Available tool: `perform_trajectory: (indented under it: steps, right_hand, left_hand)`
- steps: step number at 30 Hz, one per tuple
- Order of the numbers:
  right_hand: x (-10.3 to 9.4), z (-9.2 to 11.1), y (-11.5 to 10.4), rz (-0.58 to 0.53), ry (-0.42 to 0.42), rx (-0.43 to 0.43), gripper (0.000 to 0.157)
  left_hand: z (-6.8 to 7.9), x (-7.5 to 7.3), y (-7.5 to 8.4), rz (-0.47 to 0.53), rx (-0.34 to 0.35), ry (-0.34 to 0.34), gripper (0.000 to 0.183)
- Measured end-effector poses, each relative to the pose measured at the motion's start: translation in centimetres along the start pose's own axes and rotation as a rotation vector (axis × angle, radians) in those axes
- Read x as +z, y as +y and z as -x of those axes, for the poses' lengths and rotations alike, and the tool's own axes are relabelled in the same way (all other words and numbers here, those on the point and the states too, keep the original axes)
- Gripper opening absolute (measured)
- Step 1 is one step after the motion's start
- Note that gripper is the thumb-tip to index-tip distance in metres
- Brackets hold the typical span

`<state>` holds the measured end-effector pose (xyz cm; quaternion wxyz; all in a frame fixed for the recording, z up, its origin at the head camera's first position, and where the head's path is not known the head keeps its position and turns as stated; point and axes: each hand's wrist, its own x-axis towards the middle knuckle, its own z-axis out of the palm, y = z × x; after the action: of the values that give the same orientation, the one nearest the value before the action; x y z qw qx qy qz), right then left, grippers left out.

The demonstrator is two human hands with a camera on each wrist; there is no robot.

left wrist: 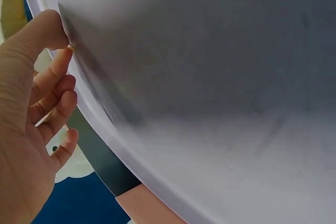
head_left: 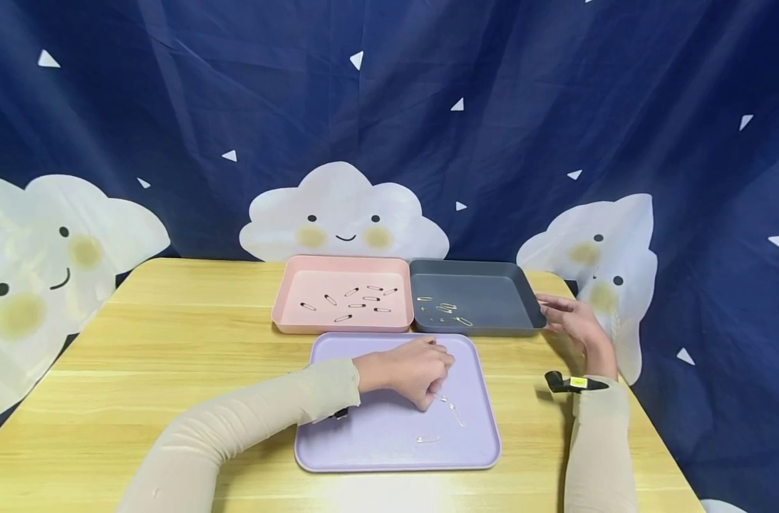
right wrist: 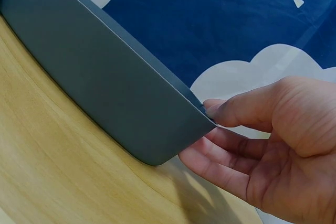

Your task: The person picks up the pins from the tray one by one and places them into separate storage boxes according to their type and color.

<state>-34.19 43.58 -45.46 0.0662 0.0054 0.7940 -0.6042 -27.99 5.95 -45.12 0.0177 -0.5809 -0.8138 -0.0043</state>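
Note:
My left hand [head_left: 411, 370] is low over the lilac tray [head_left: 363, 449], thumb and forefinger pinching a small gold safety pin [left wrist: 71, 47]; most of the pin is hidden by the fingertips. Beside those fingertips, a few gold safety pins [head_left: 456, 415] lie on the lilac tray. At the far right, my right hand [head_left: 575, 324] holds the side of the dark grey tray [head_left: 492, 285]. In the right wrist view its thumb hooks over the rim and the other fingers press the outer wall. Several gold safety pins [head_left: 447, 308] lie inside the grey tray, toward its left.
A pink tray [head_left: 299, 285] with several black safety pins [head_left: 357, 306] stands against the grey tray's left side. Both are just behind the lilac tray on the wooden table [head_left: 171, 342]. A dark blue curtain [head_left: 389, 107] with clouds hangs behind the table.

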Motion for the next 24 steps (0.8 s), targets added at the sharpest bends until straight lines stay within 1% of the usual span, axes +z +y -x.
perform_trajectory:
  steps: [10,18,24]
  right_hand:
    - [-0.1,-0.1,0.1,0.003,-0.001,-0.001,0.05]
    - [-0.1,0.0,0.1,-0.005,-0.001,0.001,0.049]
    - [-0.1,0.0,0.1,0.002,0.001,0.004,0.049]
  left_hand:
    - [0.0,-0.5,-0.4,0.039,-0.032,-0.021,0.011]
    - [-0.1,-1.3,-0.8,0.033,-0.054,0.001,0.011]
    - [-0.3,-1.8,-1.4,0.0,-0.062,0.036,0.009]
